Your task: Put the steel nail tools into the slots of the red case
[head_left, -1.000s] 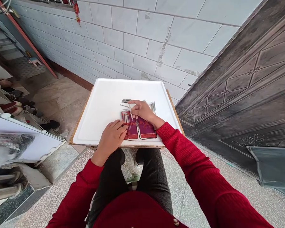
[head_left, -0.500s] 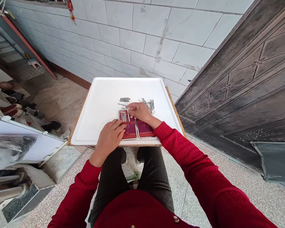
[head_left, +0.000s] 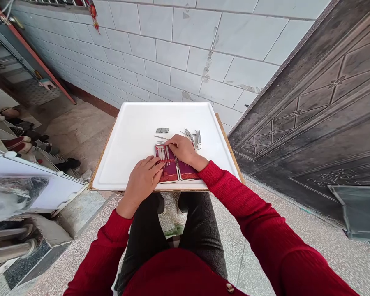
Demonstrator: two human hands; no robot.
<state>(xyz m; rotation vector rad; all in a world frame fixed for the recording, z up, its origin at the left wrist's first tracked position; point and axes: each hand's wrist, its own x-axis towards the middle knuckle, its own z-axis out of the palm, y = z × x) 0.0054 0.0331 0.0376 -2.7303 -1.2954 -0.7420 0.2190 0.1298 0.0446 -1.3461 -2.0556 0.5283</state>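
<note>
A manicure case (head_left: 168,176) with a purple and red lining lies unfolded near the front edge of the white tabletop. Slim metal tools (head_left: 160,153) stand side by side under the elastic band of its left half. My left hand (head_left: 143,176) rests along the case's left side, its fingers stretched over the lower ends of the tools. Above the case, my right hand (head_left: 182,149) pinches a slim metal tool (head_left: 167,152) at its upper end, in line with the others. The right hand and wrist partly hide the case's right half.
Beyond the case lie nail clippers (head_left: 163,130), a thin metal tool (head_left: 160,137), and a small pile of scissors and clippers (head_left: 194,135). The white tabletop (head_left: 132,123) stands near a tiled wall (head_left: 160,53). A dark panelled door (head_left: 311,107) is at the right, a shoe rack (head_left: 27,144) at the left.
My right hand has shifted slightly left, its fingertips now over the upper end of a tool in the case's left half. My left hand stays in place.
</note>
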